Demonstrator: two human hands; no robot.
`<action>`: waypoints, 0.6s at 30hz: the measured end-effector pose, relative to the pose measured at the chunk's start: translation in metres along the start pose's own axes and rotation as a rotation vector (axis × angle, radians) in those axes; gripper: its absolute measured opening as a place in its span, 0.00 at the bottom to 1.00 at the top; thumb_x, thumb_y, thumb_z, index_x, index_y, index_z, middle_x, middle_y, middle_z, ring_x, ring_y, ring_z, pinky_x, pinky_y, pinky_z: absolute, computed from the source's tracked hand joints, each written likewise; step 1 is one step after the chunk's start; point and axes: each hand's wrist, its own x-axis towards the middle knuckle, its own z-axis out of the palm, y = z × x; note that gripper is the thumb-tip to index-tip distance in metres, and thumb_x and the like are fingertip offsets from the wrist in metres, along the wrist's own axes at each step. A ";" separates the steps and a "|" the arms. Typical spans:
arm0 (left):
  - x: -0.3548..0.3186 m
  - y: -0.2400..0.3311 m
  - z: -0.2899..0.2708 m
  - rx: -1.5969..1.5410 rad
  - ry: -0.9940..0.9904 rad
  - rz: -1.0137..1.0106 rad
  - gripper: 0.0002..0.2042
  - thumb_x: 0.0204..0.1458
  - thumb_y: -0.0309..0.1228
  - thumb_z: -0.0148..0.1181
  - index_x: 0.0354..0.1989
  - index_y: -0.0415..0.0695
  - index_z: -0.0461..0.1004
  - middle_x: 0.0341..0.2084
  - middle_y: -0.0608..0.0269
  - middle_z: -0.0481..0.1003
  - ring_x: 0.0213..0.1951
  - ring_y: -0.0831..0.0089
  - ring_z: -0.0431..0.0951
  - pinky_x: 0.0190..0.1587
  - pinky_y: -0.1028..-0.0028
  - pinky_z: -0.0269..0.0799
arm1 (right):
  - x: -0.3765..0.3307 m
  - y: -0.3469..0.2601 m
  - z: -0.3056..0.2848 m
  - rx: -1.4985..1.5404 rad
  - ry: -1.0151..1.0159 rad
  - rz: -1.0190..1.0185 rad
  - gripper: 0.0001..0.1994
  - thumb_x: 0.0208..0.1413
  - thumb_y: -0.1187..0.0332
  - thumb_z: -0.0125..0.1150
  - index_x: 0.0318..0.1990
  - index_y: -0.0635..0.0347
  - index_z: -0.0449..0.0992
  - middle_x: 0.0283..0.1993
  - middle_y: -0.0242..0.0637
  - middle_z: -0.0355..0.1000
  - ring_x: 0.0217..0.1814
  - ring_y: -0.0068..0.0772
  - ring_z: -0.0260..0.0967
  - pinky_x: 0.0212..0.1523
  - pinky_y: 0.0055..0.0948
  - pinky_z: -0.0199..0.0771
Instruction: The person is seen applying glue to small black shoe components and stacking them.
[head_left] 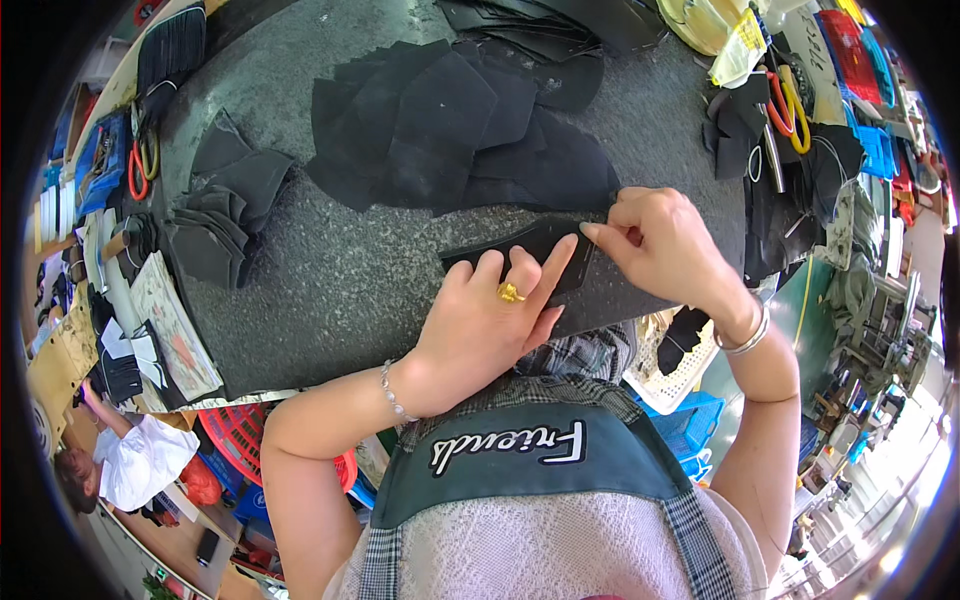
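A flat black leather piece [535,243] lies on the dark grey speckled worktable [330,290] near its front edge. My left hand [490,325], with a gold ring and a thin bracelet, lies flat on that piece with its fingers spread and pressing it down. My right hand [660,245], wearing a silver bangle, pinches the piece's right end between thumb and fingertips. Just behind both hands a fan of overlapping black cut pieces [450,125] is spread across the table.
A smaller stack of black pieces [225,210] sits at the table's left. Orange-handled scissors [135,165] lie far left, red and yellow-handled scissors [788,105] far right. A white basket [675,375] and blue crate [690,420] stand below the table's right edge. A person in white [130,460] is at lower left.
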 end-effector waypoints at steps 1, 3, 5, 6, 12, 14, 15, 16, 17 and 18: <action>0.002 0.002 -0.001 0.016 -0.037 -0.022 0.31 0.49 0.41 0.63 0.64 0.49 0.66 0.39 0.58 0.65 0.34 0.66 0.66 0.33 0.69 0.67 | 0.000 0.001 -0.005 -0.037 -0.056 0.024 0.13 0.50 0.66 0.65 0.19 0.63 0.74 0.22 0.45 0.67 0.25 0.52 0.69 0.28 0.46 0.68; 0.003 0.002 -0.001 0.036 -0.070 -0.047 0.32 0.50 0.43 0.62 0.65 0.52 0.64 0.37 0.59 0.64 0.34 0.66 0.66 0.33 0.69 0.67 | -0.007 0.010 -0.015 -0.126 0.005 0.050 0.13 0.50 0.65 0.65 0.19 0.64 0.74 0.23 0.46 0.68 0.25 0.52 0.69 0.28 0.46 0.68; 0.003 0.001 0.001 0.008 -0.080 -0.048 0.34 0.49 0.45 0.63 0.65 0.48 0.64 0.36 0.59 0.64 0.34 0.66 0.66 0.32 0.69 0.66 | -0.014 -0.006 -0.027 -0.184 -0.001 0.175 0.12 0.50 0.63 0.65 0.28 0.64 0.79 0.35 0.48 0.75 0.35 0.51 0.74 0.37 0.43 0.74; 0.003 0.003 0.002 0.008 -0.083 -0.050 0.34 0.49 0.45 0.63 0.65 0.48 0.64 0.36 0.59 0.64 0.34 0.66 0.66 0.32 0.69 0.66 | -0.020 -0.016 -0.015 -0.181 -0.004 0.174 0.12 0.50 0.63 0.65 0.28 0.64 0.79 0.35 0.48 0.75 0.35 0.51 0.74 0.37 0.43 0.74; -0.024 -0.008 0.000 -0.078 -0.019 -0.089 0.37 0.43 0.46 0.68 0.62 0.43 0.68 0.45 0.58 0.68 0.38 0.66 0.67 0.44 0.64 0.63 | -0.056 -0.023 0.022 -0.519 0.087 -0.339 0.33 0.45 0.61 0.65 0.56 0.78 0.67 0.58 0.49 0.68 0.69 0.49 0.58 0.69 0.53 0.52; -0.028 -0.004 -0.001 0.006 0.015 -0.116 0.35 0.44 0.45 0.67 0.61 0.42 0.69 0.48 0.57 0.68 0.42 0.63 0.68 0.47 0.62 0.63 | -0.058 -0.019 0.023 -0.603 0.078 -0.355 0.33 0.44 0.62 0.63 0.55 0.80 0.67 0.58 0.51 0.68 0.71 0.47 0.55 0.69 0.61 0.47; -0.026 -0.001 -0.002 0.009 0.016 -0.117 0.35 0.44 0.45 0.67 0.61 0.42 0.69 0.48 0.57 0.68 0.42 0.63 0.68 0.47 0.62 0.63 | -0.054 -0.026 0.018 -0.542 0.095 -0.329 0.31 0.45 0.64 0.63 0.55 0.79 0.67 0.58 0.51 0.68 0.70 0.47 0.57 0.69 0.61 0.47; -0.022 0.001 -0.005 -0.013 0.028 -0.137 0.32 0.44 0.42 0.67 0.60 0.42 0.69 0.50 0.56 0.68 0.45 0.61 0.68 0.49 0.61 0.62 | -0.054 -0.027 0.022 -0.543 0.097 -0.331 0.31 0.45 0.64 0.63 0.55 0.79 0.67 0.58 0.51 0.68 0.70 0.47 0.57 0.69 0.61 0.47; -0.017 0.001 -0.007 -0.033 0.043 -0.160 0.30 0.45 0.38 0.68 0.59 0.42 0.70 0.51 0.55 0.68 0.48 0.58 0.68 0.51 0.60 0.62 | -0.054 -0.026 0.027 -0.510 0.119 -0.324 0.30 0.45 0.65 0.64 0.54 0.79 0.68 0.57 0.50 0.68 0.69 0.47 0.58 0.69 0.61 0.47; -0.015 -0.004 -0.007 -0.029 0.048 -0.163 0.30 0.45 0.38 0.68 0.59 0.42 0.70 0.51 0.55 0.68 0.48 0.58 0.68 0.51 0.60 0.62 | -0.053 -0.025 0.029 -0.477 0.140 -0.317 0.29 0.45 0.67 0.64 0.54 0.79 0.68 0.57 0.49 0.69 0.69 0.47 0.59 0.69 0.61 0.47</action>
